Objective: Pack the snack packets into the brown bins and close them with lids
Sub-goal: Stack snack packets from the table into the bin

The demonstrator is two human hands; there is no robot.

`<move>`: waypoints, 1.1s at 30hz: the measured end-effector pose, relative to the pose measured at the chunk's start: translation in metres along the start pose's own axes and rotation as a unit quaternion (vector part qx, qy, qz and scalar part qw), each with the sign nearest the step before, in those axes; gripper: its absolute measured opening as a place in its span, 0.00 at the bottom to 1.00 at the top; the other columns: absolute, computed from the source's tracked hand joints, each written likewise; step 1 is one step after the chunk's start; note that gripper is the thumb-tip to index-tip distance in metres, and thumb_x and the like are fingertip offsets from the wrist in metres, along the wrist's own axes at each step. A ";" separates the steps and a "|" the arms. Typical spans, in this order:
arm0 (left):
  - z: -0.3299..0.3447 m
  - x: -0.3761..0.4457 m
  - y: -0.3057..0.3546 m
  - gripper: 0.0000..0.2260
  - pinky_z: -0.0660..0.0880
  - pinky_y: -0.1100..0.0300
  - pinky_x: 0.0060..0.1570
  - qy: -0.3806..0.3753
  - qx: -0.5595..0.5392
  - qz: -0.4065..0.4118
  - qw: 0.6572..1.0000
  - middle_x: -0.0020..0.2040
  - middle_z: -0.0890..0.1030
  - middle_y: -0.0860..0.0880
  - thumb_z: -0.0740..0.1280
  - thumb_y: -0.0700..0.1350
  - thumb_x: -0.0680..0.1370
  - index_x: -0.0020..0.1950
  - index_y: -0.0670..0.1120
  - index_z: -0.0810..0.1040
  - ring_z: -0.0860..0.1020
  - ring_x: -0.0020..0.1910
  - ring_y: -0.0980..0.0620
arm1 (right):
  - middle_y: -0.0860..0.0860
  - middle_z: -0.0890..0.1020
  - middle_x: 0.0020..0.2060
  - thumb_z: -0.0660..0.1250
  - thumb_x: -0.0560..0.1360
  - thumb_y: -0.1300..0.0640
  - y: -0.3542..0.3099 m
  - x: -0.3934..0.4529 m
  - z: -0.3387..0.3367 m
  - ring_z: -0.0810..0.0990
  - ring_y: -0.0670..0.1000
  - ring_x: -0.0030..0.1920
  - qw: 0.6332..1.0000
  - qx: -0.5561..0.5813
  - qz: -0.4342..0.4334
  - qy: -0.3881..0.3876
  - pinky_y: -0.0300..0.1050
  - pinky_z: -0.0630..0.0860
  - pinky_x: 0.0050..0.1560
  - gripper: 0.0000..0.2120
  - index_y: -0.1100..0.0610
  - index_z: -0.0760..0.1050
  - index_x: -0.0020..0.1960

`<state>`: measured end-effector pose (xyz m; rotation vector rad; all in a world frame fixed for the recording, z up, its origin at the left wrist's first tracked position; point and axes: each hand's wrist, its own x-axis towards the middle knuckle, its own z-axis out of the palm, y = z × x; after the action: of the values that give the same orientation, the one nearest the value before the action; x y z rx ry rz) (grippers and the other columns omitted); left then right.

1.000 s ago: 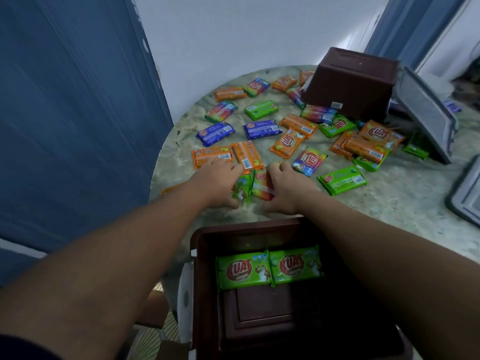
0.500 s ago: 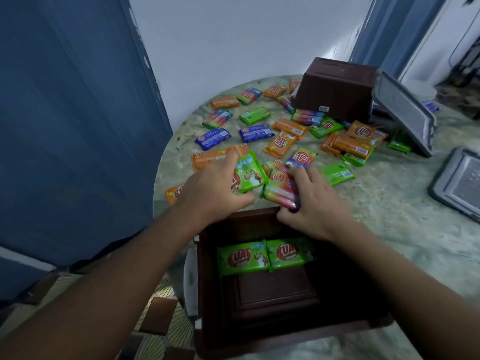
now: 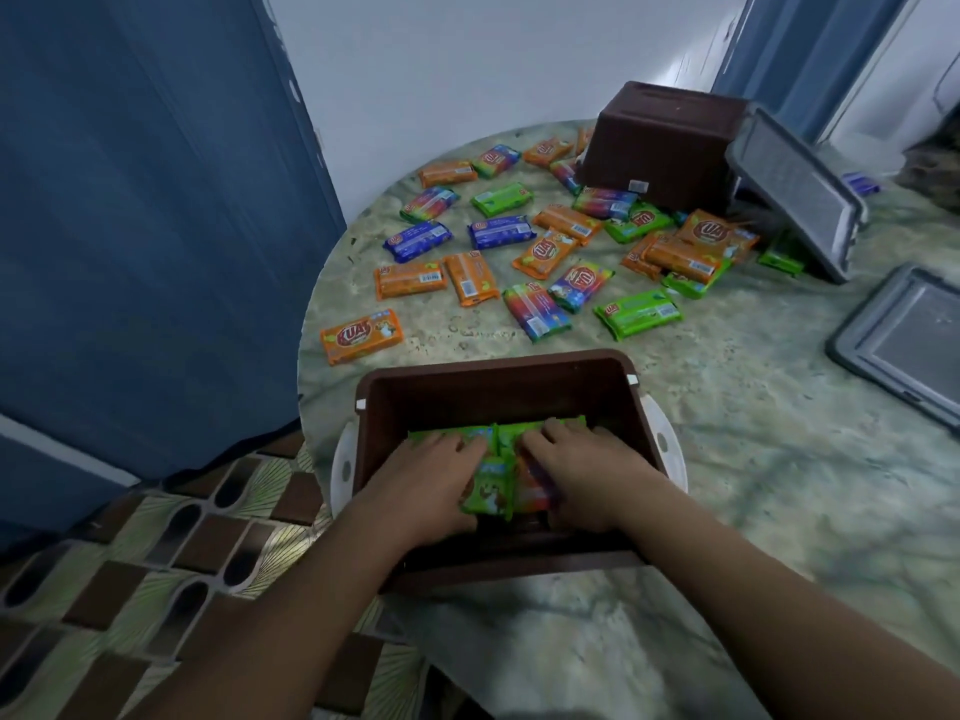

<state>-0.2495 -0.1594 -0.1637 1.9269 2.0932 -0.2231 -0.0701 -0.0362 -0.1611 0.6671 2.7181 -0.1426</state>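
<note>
An open brown bin (image 3: 498, 379) stands at the near edge of the round table. Both my hands are down inside it. My left hand (image 3: 426, 480) rests on a green snack packet (image 3: 488, 493). My right hand (image 3: 587, 472) holds a rainbow-coloured packet (image 3: 535, 491) beside it. Two green packets (image 3: 457, 436) lie along the bin's far wall, partly under my fingers. Several orange, green, blue and rainbow packets (image 3: 535, 252) lie scattered on the table beyond the bin. A second brown bin (image 3: 665, 142) stands upside down at the back.
A grey lid (image 3: 800, 194) leans against the upturned bin, and another grey lid (image 3: 904, 340) lies flat at the right edge. The marbled table (image 3: 727, 459) ends close on the left, over a patterned floor (image 3: 156, 563). Blue curtains hang left and back right.
My hands lifted a green and a rainbow packet off the table and brought them down into the near bin. The view has tilted downward.
</note>
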 end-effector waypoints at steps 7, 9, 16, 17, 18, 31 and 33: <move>0.010 0.001 0.005 0.37 0.68 0.45 0.65 -0.002 0.019 -0.017 1.000 0.68 0.67 0.45 0.74 0.61 0.71 0.74 0.50 0.62 0.66 0.67 0.43 | 0.57 0.66 0.66 0.78 0.66 0.45 0.000 0.005 0.007 0.67 0.61 0.65 1.000 -0.021 -0.003 -0.021 0.58 0.71 0.62 0.42 0.52 0.61 0.72; 0.007 0.003 0.005 0.39 0.70 0.45 0.62 0.013 -0.002 -0.029 1.000 0.65 0.67 0.45 0.75 0.60 0.70 0.73 0.51 0.60 0.70 0.63 0.42 | 0.58 0.66 0.65 0.79 0.65 0.45 -0.001 0.005 0.007 0.67 0.61 0.65 1.000 -0.018 0.002 -0.023 0.58 0.73 0.61 0.43 0.52 0.61 0.72; 0.010 0.005 0.006 0.34 0.70 0.47 0.60 0.004 0.012 -0.014 1.000 0.64 0.69 0.45 0.74 0.61 0.70 0.71 0.56 0.63 0.70 0.61 0.42 | 0.56 0.68 0.64 0.79 0.63 0.44 -0.002 0.007 0.007 0.67 0.60 0.65 0.999 0.005 0.010 -0.030 0.59 0.71 0.63 0.43 0.52 0.61 0.70; 0.010 0.005 0.007 0.35 0.70 0.47 0.61 -0.002 0.012 -0.016 1.000 0.64 0.69 0.45 0.74 0.62 0.69 0.70 0.56 0.64 0.70 0.61 0.41 | 0.56 0.68 0.64 0.79 0.63 0.43 -0.002 0.007 0.007 0.67 0.60 0.65 0.999 0.006 0.011 -0.030 0.58 0.71 0.63 0.43 0.52 0.61 0.70; 0.010 0.005 0.007 0.35 0.71 0.47 0.61 -0.007 0.011 -0.020 1.000 0.64 0.70 0.45 0.75 0.62 0.68 0.70 0.55 0.65 0.70 0.61 0.41 | 0.56 0.68 0.64 0.79 0.63 0.43 -0.002 0.007 0.007 0.67 0.60 0.65 0.999 0.007 0.012 -0.031 0.58 0.71 0.64 0.43 0.52 0.61 0.70; 0.008 0.006 0.008 0.29 0.69 0.49 0.59 -0.010 -0.022 0.011 1.000 0.61 0.69 0.49 0.75 0.58 0.69 0.67 0.57 0.68 0.68 0.60 0.45 | 0.56 0.68 0.66 0.80 0.62 0.42 -0.003 0.006 0.006 0.67 0.60 0.66 0.999 0.016 0.019 -0.041 0.59 0.69 0.65 0.45 0.52 0.60 0.70; 0.008 0.007 0.008 0.29 0.69 0.49 0.60 -0.010 -0.024 0.009 1.000 0.61 0.69 0.49 0.75 0.58 0.70 0.67 0.57 0.69 0.68 0.61 0.45 | 0.56 0.67 0.65 0.80 0.62 0.42 -0.003 0.006 0.005 0.67 0.60 0.66 0.999 0.019 0.020 -0.046 0.59 0.69 0.65 0.45 0.52 0.60 0.70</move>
<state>-0.2410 -0.1544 -0.1725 1.9074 2.0489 -0.1842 -0.0748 -0.0368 -0.1679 0.7082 2.6190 -0.2091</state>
